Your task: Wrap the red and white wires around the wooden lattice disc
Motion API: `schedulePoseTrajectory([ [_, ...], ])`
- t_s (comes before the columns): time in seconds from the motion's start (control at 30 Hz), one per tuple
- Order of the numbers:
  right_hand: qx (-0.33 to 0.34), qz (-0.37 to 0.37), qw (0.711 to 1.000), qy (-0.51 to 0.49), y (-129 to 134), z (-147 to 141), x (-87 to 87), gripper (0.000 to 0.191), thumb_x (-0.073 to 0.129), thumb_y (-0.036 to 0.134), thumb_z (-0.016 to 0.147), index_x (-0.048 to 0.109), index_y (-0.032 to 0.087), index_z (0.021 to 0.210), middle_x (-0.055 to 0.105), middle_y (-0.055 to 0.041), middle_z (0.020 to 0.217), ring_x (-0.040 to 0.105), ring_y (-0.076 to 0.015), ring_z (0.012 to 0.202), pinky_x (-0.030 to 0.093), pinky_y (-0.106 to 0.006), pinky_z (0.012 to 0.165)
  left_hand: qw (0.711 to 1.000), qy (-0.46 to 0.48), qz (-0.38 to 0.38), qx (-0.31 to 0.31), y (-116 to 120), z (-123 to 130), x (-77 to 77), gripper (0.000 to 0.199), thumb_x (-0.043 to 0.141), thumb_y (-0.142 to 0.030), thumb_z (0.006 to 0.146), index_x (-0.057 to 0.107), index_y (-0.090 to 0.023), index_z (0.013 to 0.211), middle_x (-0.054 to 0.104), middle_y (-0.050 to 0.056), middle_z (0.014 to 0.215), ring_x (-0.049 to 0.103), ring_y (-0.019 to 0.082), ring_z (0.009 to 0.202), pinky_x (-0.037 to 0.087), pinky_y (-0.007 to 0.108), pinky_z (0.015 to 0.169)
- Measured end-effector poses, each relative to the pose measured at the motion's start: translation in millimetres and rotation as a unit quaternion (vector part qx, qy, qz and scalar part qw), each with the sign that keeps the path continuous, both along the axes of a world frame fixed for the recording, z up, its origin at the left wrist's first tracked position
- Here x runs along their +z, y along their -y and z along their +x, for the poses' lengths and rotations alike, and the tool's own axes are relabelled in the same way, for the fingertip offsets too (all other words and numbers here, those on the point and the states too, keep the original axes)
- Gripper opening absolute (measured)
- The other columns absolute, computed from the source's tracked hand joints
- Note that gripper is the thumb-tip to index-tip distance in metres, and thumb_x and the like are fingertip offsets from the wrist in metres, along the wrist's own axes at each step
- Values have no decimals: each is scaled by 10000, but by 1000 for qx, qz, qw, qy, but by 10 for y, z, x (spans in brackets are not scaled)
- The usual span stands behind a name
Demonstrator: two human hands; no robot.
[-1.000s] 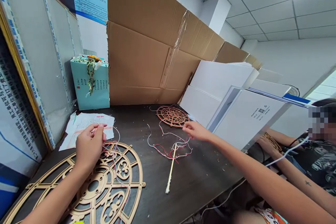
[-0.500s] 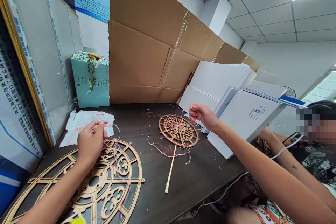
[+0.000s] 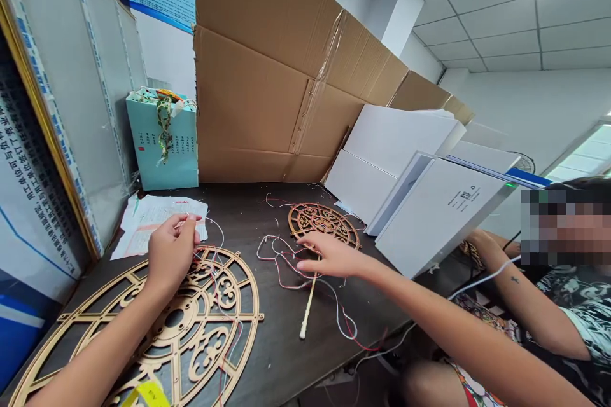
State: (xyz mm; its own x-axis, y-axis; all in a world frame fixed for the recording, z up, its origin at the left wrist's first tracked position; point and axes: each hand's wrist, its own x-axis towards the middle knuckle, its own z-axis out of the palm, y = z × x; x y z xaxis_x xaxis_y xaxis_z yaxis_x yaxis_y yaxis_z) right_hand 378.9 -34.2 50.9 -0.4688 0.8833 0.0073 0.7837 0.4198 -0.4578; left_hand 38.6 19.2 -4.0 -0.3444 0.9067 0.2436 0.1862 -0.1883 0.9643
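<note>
My left hand (image 3: 174, 238) is closed in a pinch on a thin white wire (image 3: 217, 226), which loops away from the fingertips. Below it lies a large round wooden openwork panel (image 3: 255, 292) with red and white wires across it. To the right, my right hand (image 3: 329, 254) reaches over the table, thumb and forefinger apart. Under and beside its fingers are loose red and white wires (image 3: 267, 248). Behind that hand is a smaller, darker round openwork panel (image 3: 310, 213), partly covered by it. A pale stick with a whitish tip (image 3: 304, 324) extends toward me from there.
Printed paper (image 3: 138, 222) and a light blue box (image 3: 165, 159) are at the back left. Cardboard (image 3: 262, 95) stands behind the dark table (image 3: 281, 356). White boxes (image 3: 429, 216) lean at the right, beside another person (image 3: 568, 311). Yellow tape (image 3: 147, 394) shows at the bottom.
My right hand has come down and left from above the smaller panel's right side, and its fingers have opened. Loose wires now trail toward the table's front edge. My left hand keeps its pinch.
</note>
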Motion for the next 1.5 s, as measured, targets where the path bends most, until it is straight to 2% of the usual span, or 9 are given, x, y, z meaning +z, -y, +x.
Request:
schedulePoseTrajectory([
  [0.1,21,11,999,37,-31,-133,-243,672,849,458,798,630,143,1350,621,-165,1330,582,-305,1223,447,-416,1061,1000,-8,-5,-7,-2,8,-2,368,555,-545,849,668,-209,950,549,-24,584,458,147,468,362,248,420],
  [0.3,-48,23,998,36,-302,-182,-409,45,684,154,924,695,111,933,663,-35,826,634,-168,794,518,-343,818,1000,-18,-10,-11,-4,14,17,357,548,-543,831,661,-218,925,551,-23,580,451,146,459,359,247,418],
  [0.53,-151,89,970,-167,-592,446,284,298,689,414,948,700,117,936,690,-37,812,611,-129,678,497,-273,651,1000,-3,-17,-22,27,48,70,374,533,-550,829,648,-214,945,536,-23,572,452,154,455,348,252,410],
  [0.7,-204,185,897,-345,-692,774,761,521,790,600,786,682,120,955,652,-24,772,557,-110,630,487,-271,619,1000,-9,-15,-24,37,45,77,363,534,-547,833,650,-219,938,554,-20,582,470,153,460,364,251,425],
  [0.87,-202,279,811,-473,-671,759,1159,646,844,680,641,662,167,988,643,-16,871,535,-86,689,480,-232,631,999,-18,-13,-32,25,52,77,375,528,-549,833,657,-220,958,557,-19,585,481,162,472,373,255,427],
  [0.93,-184,283,803,-491,-643,634,1290,637,866,664,626,665,177,983,649,-13,882,534,-82,688,484,-225,626,999,-22,-14,-34,24,53,71,380,531,-554,832,663,-221,958,561,-17,586,480,165,474,365,258,421],
  [1.07,-122,207,851,-467,-716,121,1430,550,905,549,658,717,140,975,676,-33,822,559,-95,632,511,-242,578,999,-25,-16,-27,33,45,64,364,537,-542,840,669,-225,961,565,-15,606,496,165,503,386,253,445],
  [1.3,-76,172,890,-415,-1511,-1038,1412,254,773,364,896,681,129,918,686,-32,804,638,-111,631,590,-278,661,1000,-4,-16,-23,75,62,116,350,552,-534,836,650,-212,935,542,-15,583,459,155,474,327,247,418],
  [1.5,-116,195,907,-356,-1942,-1567,1327,252,440,283,1114,601,113,1207,698,-61,1049,685,-106,856,585,-269,824,999,28,-17,-33,85,83,86,406,543,-594,849,608,-207,957,521,-34,567,445,145,433,340,239,391],
])
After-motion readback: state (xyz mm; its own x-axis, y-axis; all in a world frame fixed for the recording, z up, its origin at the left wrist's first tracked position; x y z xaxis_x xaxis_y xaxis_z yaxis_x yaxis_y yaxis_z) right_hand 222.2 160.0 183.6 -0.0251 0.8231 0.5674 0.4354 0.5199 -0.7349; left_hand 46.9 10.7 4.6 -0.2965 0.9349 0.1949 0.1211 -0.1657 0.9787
